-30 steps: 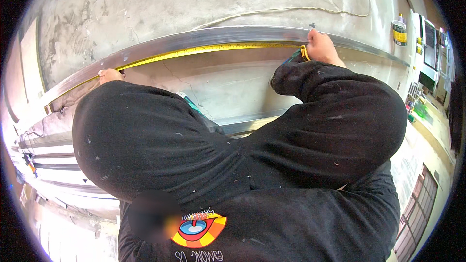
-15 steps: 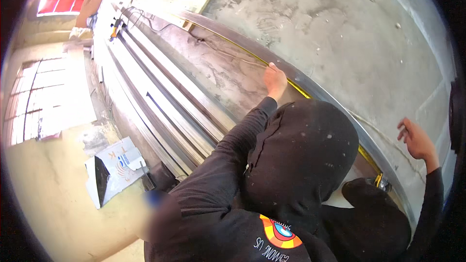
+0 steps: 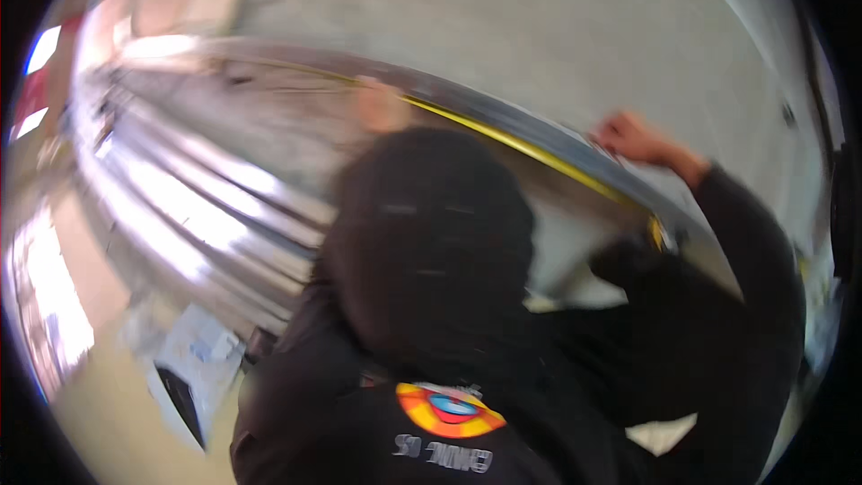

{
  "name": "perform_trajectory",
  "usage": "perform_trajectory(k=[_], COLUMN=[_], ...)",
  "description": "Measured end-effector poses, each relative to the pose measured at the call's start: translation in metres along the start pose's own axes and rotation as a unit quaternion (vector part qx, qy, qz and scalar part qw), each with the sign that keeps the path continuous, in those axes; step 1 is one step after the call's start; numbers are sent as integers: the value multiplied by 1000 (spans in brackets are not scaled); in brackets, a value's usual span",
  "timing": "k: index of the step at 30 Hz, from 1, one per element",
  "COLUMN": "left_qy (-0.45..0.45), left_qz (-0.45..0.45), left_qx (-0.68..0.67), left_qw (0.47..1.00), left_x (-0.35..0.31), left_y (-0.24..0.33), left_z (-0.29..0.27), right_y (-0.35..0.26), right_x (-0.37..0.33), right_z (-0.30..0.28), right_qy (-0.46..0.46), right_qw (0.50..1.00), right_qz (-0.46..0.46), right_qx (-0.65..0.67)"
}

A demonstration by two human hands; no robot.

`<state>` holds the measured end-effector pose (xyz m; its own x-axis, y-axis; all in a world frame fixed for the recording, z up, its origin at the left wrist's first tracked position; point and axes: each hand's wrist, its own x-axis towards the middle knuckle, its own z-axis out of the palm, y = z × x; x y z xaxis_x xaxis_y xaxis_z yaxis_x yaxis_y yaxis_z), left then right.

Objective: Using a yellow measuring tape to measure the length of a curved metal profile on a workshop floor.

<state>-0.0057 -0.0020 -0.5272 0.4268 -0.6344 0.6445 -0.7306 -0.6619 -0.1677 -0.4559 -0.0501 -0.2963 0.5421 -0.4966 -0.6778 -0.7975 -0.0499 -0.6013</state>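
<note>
A long grey metal bar [image 3: 467,106] runs from the far left down toward the right, and a yellow tape measure [image 3: 512,142] is stretched along its near side. My left hand [image 3: 382,108] is closed on the tape blade beside the bar. The tape's case [image 3: 663,233] rests toward its right end, close to my black clothing. My right hand [image 3: 633,137] is at the bar's far edge, farther right, with its fingers bent together. Blur hides what the right fingers hold, if anything.
Several long, shiny metal bars [image 3: 193,207] lie side by side at the left. A printed white sheet [image 3: 205,346] with a dark triangular patch is at lower left. Grey floor [image 3: 539,27] spreads beyond the bar. A rounded black-clothed form [image 3: 435,233] hides the middle.
The view has swung, shifting the scene leftward and blurring it. My right hand has come from beyond the bar in to its edge, fingers drawn together. My left hand stays on the tape.
</note>
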Motion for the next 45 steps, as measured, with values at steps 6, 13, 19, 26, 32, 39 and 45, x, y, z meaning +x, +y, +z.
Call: perform_trajectory(k=[6, 13, 19, 26, 32, 39, 45], left_qy=[-326, -435, -442, -432, -434, -436, -423], left_qz=[-132, -274, -287, -299, -237, -276, -335], left_qx=[-316, -435, -434, -432, -428, -441, -463], left_qw=[881, 739, 731, 733, 756, 734, 703], left_x=[54, 65, 65, 68, 66, 68, 68], left_y=[-7, 42, 45, 41, 46, 45, 43], left_z=[-22, -96, -95, -96, -101, -100, -94], right_y=[2, 33, 41, 56, 57, 58, 54], right_x=[2, -19, -22, -13, -20, -19, -20], right_z=[29, 59, 75, 92, 88, 91, 93], right_qy=[-15, 128, 156, 198, 179, 168, 178], right_qw=[999, 991, 986, 976, 981, 981, 980], right_qz=[40, 15, 11, -70, -69, -94, -90], right_qx=[-18, 40, 63, 66, 12, 21, 20])
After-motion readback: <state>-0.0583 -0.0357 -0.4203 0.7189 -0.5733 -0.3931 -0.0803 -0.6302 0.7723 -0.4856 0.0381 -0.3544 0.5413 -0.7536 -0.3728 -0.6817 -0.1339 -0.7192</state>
